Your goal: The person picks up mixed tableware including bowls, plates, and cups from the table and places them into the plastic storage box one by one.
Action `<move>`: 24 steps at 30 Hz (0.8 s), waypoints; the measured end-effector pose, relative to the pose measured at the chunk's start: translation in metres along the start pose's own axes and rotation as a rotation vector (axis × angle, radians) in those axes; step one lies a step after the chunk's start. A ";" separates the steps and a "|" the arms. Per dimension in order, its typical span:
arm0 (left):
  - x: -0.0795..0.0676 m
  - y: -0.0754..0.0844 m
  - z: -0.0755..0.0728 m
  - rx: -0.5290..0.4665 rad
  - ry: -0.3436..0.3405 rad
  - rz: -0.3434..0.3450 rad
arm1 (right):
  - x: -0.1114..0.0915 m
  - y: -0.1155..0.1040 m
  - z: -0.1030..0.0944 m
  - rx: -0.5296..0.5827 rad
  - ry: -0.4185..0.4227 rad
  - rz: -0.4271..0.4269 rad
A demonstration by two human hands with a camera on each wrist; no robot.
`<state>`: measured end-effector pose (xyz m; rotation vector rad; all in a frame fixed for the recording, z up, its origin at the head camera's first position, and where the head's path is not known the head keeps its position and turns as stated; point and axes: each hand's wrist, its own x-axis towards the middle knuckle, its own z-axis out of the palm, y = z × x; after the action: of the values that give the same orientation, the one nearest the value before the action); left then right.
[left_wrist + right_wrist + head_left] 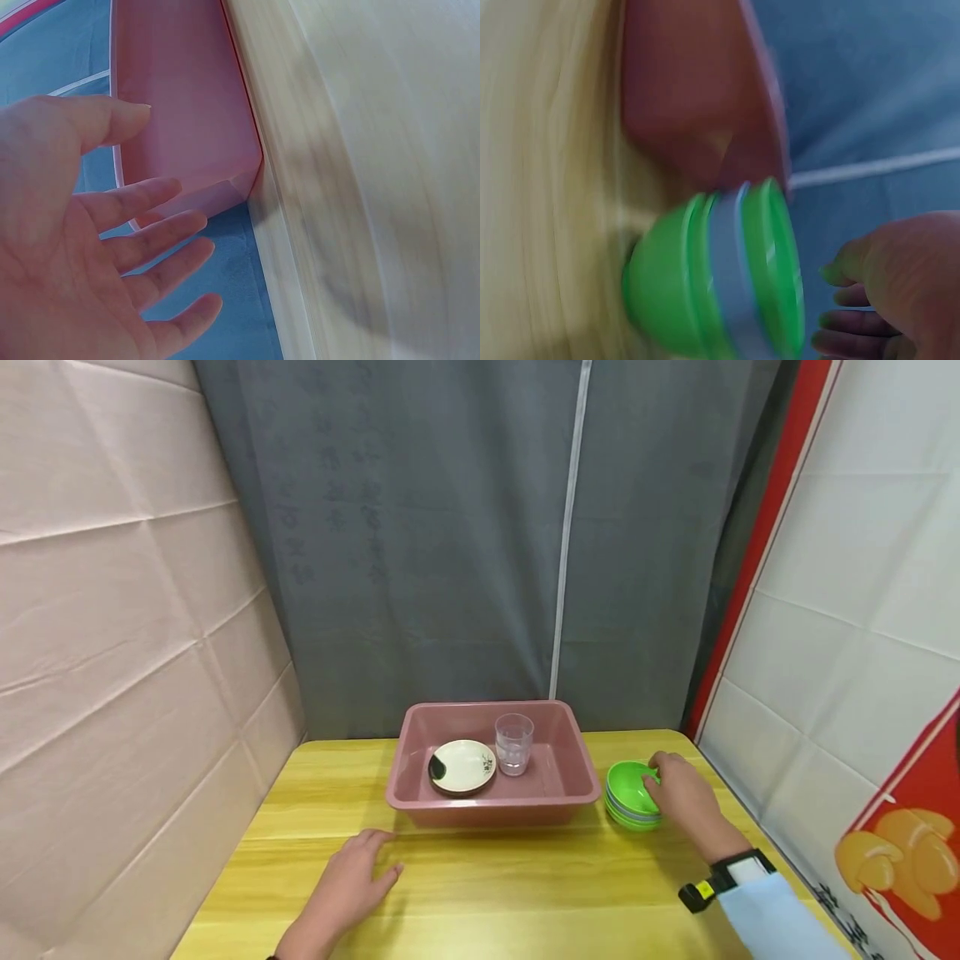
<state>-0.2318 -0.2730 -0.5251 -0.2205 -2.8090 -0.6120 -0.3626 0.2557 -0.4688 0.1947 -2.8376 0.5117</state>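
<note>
Green bowls [627, 783], nested with a grey one among them, stand on the table to the right of the pink basin. Above the right side of this stack is my right hand [684, 792], fingers bent loosely downward. The right wrist view shows a gap between its fingertips [831, 274] and the top bowl's rim, with nothing in the hand. My left hand [351, 878] hovers over the table before the basin's left front corner, thumb and fingers spread and holding nothing.
Inside the pink basin [491, 803] are a white plate [467, 764] with a dark patch, lying over a dark-edged piece, and an upright clear glass [514, 745]. A grey curtain [420, 568] hangs behind the wooden table [480, 893]; white sheets flank both sides.
</note>
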 end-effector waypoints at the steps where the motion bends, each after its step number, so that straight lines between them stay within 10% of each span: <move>1: 0.000 -0.001 0.000 -0.003 0.000 0.002 | 0.004 0.005 0.002 -0.013 -0.007 0.011; 24: -0.004 -0.005 0.005 -0.057 -0.016 -0.024 | 0.034 0.036 0.015 -0.051 -0.079 0.051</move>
<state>-0.2299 -0.2757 -0.5323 -0.2040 -2.8162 -0.6991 -0.4043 0.2807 -0.4847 0.1363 -2.9352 0.4512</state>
